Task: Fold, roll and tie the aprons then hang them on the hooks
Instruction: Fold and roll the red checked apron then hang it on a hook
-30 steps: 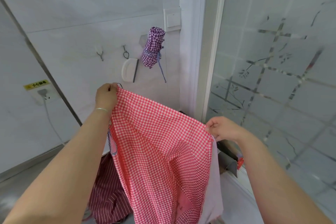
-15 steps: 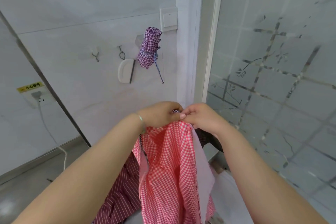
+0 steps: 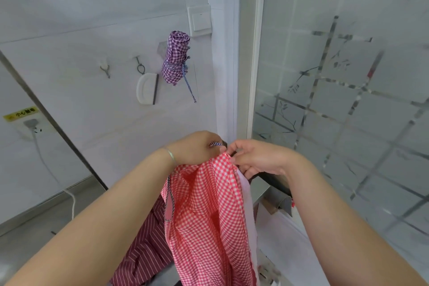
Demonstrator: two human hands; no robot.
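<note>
While pinching top corners of red gingham apron (image 3: 206, 211) together, left hand (image 3: 197, 147) meeting right hand (image 3: 257, 158): light, limp, drapes freely; best gripped at hem corners.

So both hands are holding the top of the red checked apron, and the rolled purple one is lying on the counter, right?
Not quite. The head view shows the rolled purple apron hanging on the wall, not on a counter. Both the left hand and right hand do hold the red checked apron.

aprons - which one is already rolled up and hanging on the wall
The purple checked apron, tied and hung by the light switch. The red checked apron is in both hands; the striped apron lies below.
</note>
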